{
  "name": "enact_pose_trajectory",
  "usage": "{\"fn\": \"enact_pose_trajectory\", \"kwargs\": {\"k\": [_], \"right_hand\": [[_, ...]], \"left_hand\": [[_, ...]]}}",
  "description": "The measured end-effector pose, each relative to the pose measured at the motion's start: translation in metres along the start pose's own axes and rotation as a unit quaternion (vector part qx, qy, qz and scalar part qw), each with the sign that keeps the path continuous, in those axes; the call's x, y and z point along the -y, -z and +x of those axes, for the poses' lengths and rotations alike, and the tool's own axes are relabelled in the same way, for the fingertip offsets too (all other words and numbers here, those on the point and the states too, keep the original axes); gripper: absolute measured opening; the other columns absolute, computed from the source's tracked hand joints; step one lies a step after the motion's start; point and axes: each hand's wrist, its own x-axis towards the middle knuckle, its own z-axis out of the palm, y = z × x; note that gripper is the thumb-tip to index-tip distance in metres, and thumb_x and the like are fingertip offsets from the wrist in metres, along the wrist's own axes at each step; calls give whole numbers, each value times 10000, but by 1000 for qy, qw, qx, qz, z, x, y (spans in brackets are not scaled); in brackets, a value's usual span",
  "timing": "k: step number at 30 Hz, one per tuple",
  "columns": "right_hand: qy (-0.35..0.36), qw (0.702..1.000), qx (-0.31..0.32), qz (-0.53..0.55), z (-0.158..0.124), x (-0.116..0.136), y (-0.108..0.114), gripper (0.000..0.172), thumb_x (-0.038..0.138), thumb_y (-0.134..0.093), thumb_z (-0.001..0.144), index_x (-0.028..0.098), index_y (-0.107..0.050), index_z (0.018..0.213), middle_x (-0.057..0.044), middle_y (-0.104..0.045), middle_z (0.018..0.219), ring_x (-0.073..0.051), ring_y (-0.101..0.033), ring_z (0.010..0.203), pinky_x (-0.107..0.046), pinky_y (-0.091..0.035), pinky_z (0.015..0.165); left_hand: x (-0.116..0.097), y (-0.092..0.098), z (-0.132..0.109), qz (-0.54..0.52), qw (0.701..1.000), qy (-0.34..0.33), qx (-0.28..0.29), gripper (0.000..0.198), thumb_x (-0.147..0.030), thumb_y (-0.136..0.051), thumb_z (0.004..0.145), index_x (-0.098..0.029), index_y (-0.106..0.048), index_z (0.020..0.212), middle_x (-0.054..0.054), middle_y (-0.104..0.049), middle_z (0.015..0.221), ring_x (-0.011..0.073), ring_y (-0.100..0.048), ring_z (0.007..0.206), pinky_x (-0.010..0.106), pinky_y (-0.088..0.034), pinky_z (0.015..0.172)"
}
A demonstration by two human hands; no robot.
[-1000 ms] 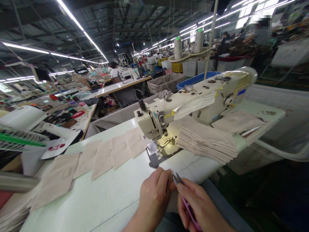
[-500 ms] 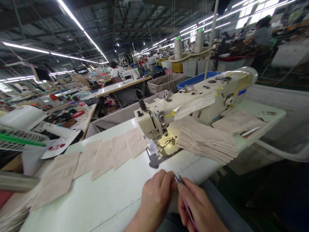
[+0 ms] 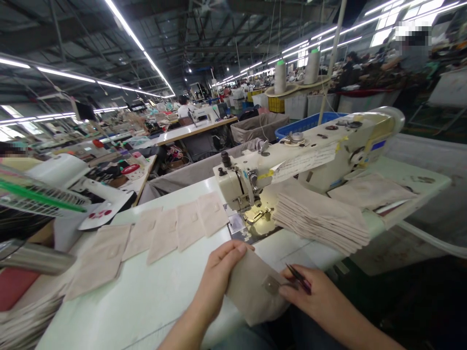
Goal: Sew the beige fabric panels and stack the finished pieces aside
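Note:
My left hand [image 3: 222, 270] is closed on the upper left corner of a beige fabric piece [image 3: 251, 289], which hangs tilted over the table's front edge. A small tab patch [image 3: 271, 286] shows near its right side. In my right hand [image 3: 314, 291] is a pair of thread snips [image 3: 299, 277], dark blades pointing up and left. The fingertips of that hand also touch the fabric's right edge. Just beyond my hands stands a sewing machine [image 3: 310, 163], its lamp lighting the needle plate [image 3: 253, 218]. No cloth shows under the presser foot.
To the machine's right lies a stack of beige pieces [image 3: 321, 214]. Several similar patched pieces [image 3: 164, 236] overlap in a row on the pale tabletop [image 3: 175, 291]. A white fan [image 3: 58, 170] and a metal cylinder [image 3: 40, 257] stand left. Behind the machine is a blue basket [image 3: 310, 124].
The fabric piece has come up into view, its patched face showing, between my hands. My hands have moved apart, and the snips have turned in my right hand. The view has shifted slightly.

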Motion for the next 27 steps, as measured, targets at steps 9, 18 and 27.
{"fn": "enact_pose_trajectory", "kwargs": {"k": [9,18,27], "right_hand": [[43,991,-85,-91,-4,-33,-5,335,538,-610,863,220,-656,766,-28,-625,744,-228,-598,764,-303,-456,709],[41,989,-132,-48,2,-45,-16,371,565,-587,872,211,-699,872,-54,-714,846,-229,-648,828,-309,-500,765],[9,992,-122,-28,-1,-27,-6,313,276,-647,761,168,-635,1053,-64,-697,974,-132,-544,625,-306,-502,682]], "left_hand": [[-8,27,58,173,984,-50,4,372,-512,-647,708,-159,-741,777,39,-698,722,185,-587,666,261,-419,603],[11,9,107,311,934,-172,-45,179,-275,-580,707,-191,-551,552,-20,-547,562,137,-471,563,249,-318,560],[8,14,109,298,939,-165,-46,284,-428,-574,794,-194,-559,635,-26,-540,598,143,-479,594,248,-341,584]]}}
